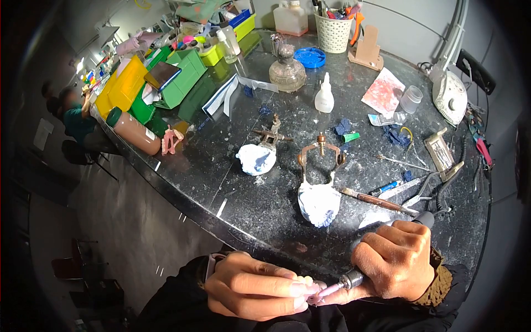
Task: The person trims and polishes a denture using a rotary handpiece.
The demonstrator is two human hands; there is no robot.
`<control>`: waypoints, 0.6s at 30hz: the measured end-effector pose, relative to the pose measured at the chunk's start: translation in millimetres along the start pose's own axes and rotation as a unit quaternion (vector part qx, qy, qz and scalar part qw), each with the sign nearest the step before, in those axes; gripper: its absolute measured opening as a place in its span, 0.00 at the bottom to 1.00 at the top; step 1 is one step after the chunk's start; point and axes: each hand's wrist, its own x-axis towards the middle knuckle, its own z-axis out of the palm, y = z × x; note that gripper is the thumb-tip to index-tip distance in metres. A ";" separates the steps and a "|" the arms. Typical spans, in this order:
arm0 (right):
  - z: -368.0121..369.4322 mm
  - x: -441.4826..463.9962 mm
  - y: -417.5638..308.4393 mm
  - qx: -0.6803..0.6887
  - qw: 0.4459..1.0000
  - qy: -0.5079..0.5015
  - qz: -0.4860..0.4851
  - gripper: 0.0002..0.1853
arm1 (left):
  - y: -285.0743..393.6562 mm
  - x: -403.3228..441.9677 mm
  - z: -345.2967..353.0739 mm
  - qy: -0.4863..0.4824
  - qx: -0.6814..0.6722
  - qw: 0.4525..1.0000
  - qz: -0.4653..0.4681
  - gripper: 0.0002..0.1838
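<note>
My right hand (392, 263) is wrapped around a dark rotary handpiece (352, 278), whose pink grinding bit (330, 290) points left. Pinched in the fingers of my left hand (254, 285) is a small pink denture piece (314, 289) with pale tooth-like bumps, mostly hidden by the fingertips. The bit meets or nearly meets it; contact is hard to make out. Beyond my hands lies a white plaster cast (319, 205) on a brass articulator frame (322, 148). A second plaster cast (256, 160) sits farther left, attached to a metal articulator part (273, 134).
Near my right hand lie a brown-handled tool (379, 201), a blue pen (385, 188) and a handpiece stand (441, 155). Farther back are a white dropper bottle (324, 97), a glass burner (287, 72) and a control box (449, 99). Green bins (185, 80) and a brown bottle (134, 131) line the left. A person (77, 116) sits far left.
</note>
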 end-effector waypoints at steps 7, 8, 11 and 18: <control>-3.3 4.8 -2.9 -0.003 0.999 -0.024 -0.043 0.31 | -8.1 -13.1 12.9 0.090 0.056 0.992 0.068 0.07; -4.0 5.1 -3.4 -0.002 0.998 -0.032 -0.048 0.31 | -8.1 -12.7 13.1 0.094 0.059 0.991 0.071 0.07; 3.7 0.5 -4.1 0.066 0.998 0.001 0.024 0.30 | -11.4 -8.3 12.2 0.095 0.061 0.989 0.097 0.08; 3.6 0.9 -6.4 0.102 0.994 0.001 0.049 0.30 | -15.5 -7.0 13.3 0.105 0.063 0.985 0.120 0.08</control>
